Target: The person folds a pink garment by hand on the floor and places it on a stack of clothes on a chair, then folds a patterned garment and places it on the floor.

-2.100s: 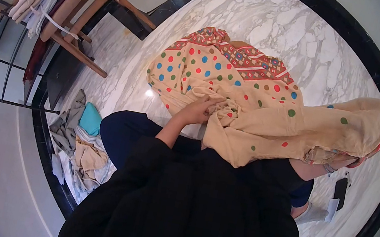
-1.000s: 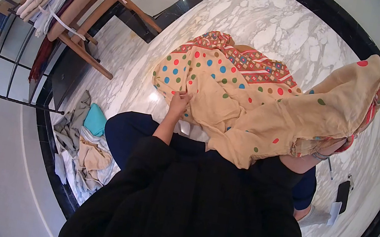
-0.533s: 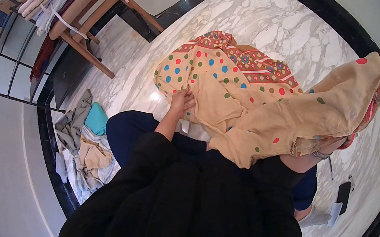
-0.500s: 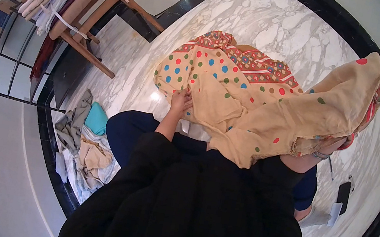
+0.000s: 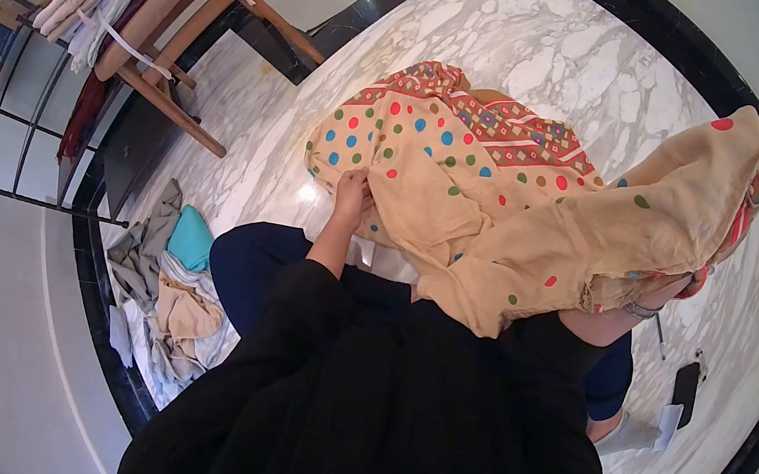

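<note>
A large beige polka-dot cloth with a red, diamond-patterned border spreads in folds over the floor and up to my lap. My left hand pinches the near left part of this cloth, fingers closed on the fabric. Over on the right, the cloth drapes across my right hand, hiding its fingers; the wrist with a bracelet shows below the frayed edge. The right end of the cloth stretches out beyond that hand, in a raised fold.
Beside my left knee lies a pile of clothes with a teal folded piece. A wooden chair holding stacked garments and a black metal rack stand at the left. A phone lies on the marble floor at right.
My left hand has shifted slightly left and away from me, drawing the pinched fabric a little. The right arm and the rest of the cloth look the same.
</note>
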Tool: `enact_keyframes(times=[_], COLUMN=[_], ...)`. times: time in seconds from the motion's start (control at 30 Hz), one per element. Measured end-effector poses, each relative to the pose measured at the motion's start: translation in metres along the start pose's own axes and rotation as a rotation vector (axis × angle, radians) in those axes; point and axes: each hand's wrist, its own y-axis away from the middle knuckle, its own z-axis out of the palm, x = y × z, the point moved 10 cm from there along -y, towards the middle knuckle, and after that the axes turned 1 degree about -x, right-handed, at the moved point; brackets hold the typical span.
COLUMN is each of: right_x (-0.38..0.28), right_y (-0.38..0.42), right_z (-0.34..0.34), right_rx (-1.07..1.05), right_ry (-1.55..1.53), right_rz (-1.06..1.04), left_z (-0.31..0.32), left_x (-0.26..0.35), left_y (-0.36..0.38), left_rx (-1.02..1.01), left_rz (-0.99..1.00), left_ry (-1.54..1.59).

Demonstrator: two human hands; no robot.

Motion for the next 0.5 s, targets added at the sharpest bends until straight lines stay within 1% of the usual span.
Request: enact_keyframes(times=[0.1,0.2,0.3,0.4,0.5], right_x=[0.000,-0.002,-0.005,-0.006,-0.004], right_y=[0.000,0.004,0.011,0.012,0.009], right_z=[0.004,0.011,0.020,0.027,0.034], right_rx=[-0.009,-0.028,-0.044,-0.054,-0.064], right_ry=[-0.007,-0.014,-0.026,-0.036,-0.050], right_rz=[0.007,0.016,0.030,0.039,0.050], left_z=[0.006,0.005,0.046,0.063,0.054], left_x=[-0.004,-0.022,0.009,0.008,0.013], left_y=[0.004,-0.018,0.026,0.028,0.021], left_rx=[-0.037,-0.154,-0.293,-0.490,-0.424], left_rz=[-0.092,-0.067,-0.033,-0.132,-0.050], left_ry=[0.164,0.073,0.143,0.237,0.079])
